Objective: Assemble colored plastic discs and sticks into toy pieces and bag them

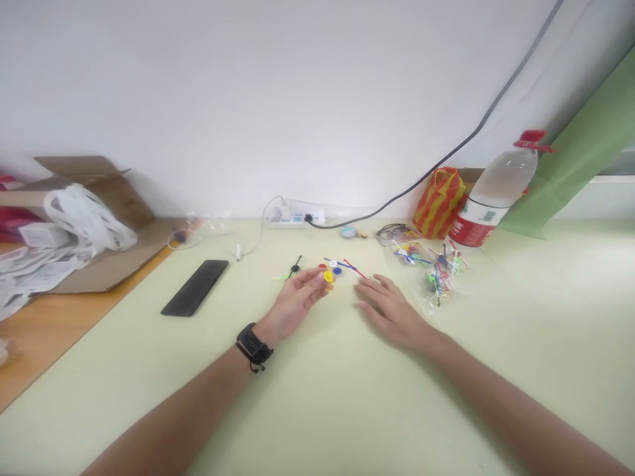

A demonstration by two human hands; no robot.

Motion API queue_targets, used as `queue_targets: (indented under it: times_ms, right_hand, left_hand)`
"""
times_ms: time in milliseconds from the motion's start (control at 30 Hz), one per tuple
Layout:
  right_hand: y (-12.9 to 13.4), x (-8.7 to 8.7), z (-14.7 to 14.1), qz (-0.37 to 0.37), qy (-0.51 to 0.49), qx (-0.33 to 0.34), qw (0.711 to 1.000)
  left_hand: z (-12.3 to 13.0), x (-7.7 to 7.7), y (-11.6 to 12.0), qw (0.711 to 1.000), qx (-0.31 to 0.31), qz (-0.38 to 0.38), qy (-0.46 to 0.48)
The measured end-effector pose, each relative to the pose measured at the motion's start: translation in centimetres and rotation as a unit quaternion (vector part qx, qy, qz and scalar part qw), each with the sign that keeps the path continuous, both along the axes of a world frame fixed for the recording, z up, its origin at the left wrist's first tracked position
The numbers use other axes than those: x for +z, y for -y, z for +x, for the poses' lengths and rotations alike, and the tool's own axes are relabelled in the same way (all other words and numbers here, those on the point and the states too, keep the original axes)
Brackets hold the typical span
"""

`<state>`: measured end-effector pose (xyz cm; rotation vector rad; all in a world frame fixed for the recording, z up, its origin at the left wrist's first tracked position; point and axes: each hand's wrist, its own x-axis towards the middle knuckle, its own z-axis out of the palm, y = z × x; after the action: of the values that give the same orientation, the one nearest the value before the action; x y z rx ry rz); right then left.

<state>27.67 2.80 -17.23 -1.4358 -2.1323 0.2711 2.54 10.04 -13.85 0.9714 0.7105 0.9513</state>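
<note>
A small round yellow plastic disc (328,276) is pinched between the thumb and fingers of my left hand (294,301), just above the table. Beside it lie blue (337,271) and white (333,264) discs, with a red one partly hidden behind my fingers. My right hand (394,313) lies palm down with its fingers stretched out. Its fingertips are near a thin red arrow-shaped piece (354,268); I cannot tell whether they touch it. Left of my left hand is a black disc with an arrow pointer (296,268), close to a green piece.
Clear bags of coloured plastic parts (439,274) lie on the right, near a large bottle (489,192) and a striped bag (439,201). A black phone (195,288) is at left, beyond it a cardboard box (114,264). A power strip (296,215) stands along the wall.
</note>
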Motion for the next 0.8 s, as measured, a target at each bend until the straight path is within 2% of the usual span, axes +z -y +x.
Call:
queue_targets:
  times_ms: [167,333,500,800]
  right_hand:
    - [-0.2,0.34,-0.13,0.031,-0.076,0.03,0.996]
    - [-0.1,0.35,-0.32,0.051,-0.035,0.051,0.997]
    - [-0.16,0.51,-0.31,0.049,-0.083,0.058,0.994]
    - [-0.4,-0.3,-0.13,0.054,-0.08,0.066,0.993]
  left_hand:
    - [-0.09,-0.07,-0.16,1.0,-0.002,-0.02,0.014]
    - [-0.1,-0.32,-0.19,1.0,-0.006,-0.019,0.017]
    - [-0.14,-0.53,-0.28,1.0,0.003,-0.003,0.017]
    - [0.17,-0.42,-0.19,0.999,0.034,0.0,0.011]
